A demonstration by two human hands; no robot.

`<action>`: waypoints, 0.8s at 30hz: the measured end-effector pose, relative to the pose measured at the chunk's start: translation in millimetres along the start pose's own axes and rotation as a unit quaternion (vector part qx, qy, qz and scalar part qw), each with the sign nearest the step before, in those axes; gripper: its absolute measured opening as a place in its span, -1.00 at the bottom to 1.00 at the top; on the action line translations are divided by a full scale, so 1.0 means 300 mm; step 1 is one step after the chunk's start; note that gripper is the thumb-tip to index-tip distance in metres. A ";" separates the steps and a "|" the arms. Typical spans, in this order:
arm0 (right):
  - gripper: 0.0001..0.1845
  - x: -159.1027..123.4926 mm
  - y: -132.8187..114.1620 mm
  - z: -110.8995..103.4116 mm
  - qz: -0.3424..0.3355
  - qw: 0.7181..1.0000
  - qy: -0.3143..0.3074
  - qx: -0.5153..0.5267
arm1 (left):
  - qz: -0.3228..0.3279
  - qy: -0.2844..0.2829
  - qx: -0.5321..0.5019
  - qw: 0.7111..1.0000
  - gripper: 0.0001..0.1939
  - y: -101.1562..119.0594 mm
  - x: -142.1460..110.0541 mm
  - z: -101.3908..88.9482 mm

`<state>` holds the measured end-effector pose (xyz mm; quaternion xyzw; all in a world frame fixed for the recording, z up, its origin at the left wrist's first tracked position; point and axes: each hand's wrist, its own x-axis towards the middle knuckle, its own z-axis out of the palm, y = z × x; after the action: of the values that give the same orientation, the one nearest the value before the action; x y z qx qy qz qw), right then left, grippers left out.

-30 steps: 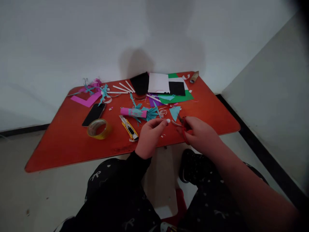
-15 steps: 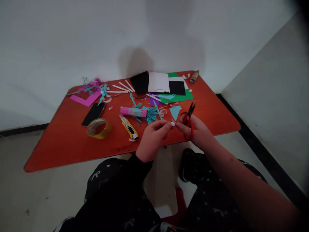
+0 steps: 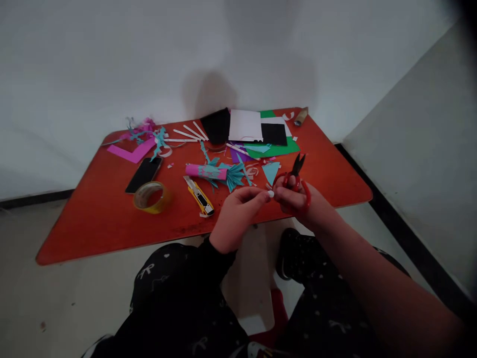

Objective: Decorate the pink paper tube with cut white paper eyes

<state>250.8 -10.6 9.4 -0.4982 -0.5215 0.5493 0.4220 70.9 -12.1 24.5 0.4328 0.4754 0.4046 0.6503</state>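
My left hand (image 3: 236,214) hovers over the near edge of the orange table (image 3: 97,219), its fingers pinched on a tiny white paper piece (image 3: 271,194). My right hand (image 3: 298,199) meets it fingertip to fingertip and is closed around red-handled scissors (image 3: 296,175), whose dark blades point up and away. Just beyond the hands lie a light blue paper triangle (image 3: 270,171) and a pink paper roll with teal fringe (image 3: 214,173).
A yellow utility knife (image 3: 199,196), a roll of tape (image 3: 151,197) and a black phone (image 3: 144,174) lie to the left. Sheets of black, white and green paper (image 3: 261,132), white strips and pink and teal scraps (image 3: 139,141) cover the far side. A wall runs behind.
My right hand has lifted the scissors off the table and turned the blades upward. Both hands have come together at the fingertips around the small white piece.
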 end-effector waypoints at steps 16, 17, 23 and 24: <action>-0.85 0.073 0.113 -0.107 -0.003 0.850 0.033 -0.526 | 0.174 -0.066 0.600 0.778 -0.73 -0.113 0.096 -0.077; -0.85 0.076 0.114 -0.106 -0.001 0.859 0.039 -0.510 | 0.173 -0.068 0.627 0.756 -0.71 -0.114 0.098 -0.075; -0.75 0.069 0.072 -0.112 0.019 0.989 0.071 -0.131 | 0.181 -0.035 0.716 0.674 -0.73 -0.111 0.122 -0.080; -0.71 0.064 0.061 -0.106 0.022 0.995 0.078 -0.051 | 0.182 -0.030 0.720 0.670 -0.75 -0.111 0.125 -0.082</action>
<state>280.3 11.4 -9.7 -0.5714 -0.5032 0.4908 0.4234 59.1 17.5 -21.3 0.8565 0.5110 0.0340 0.0648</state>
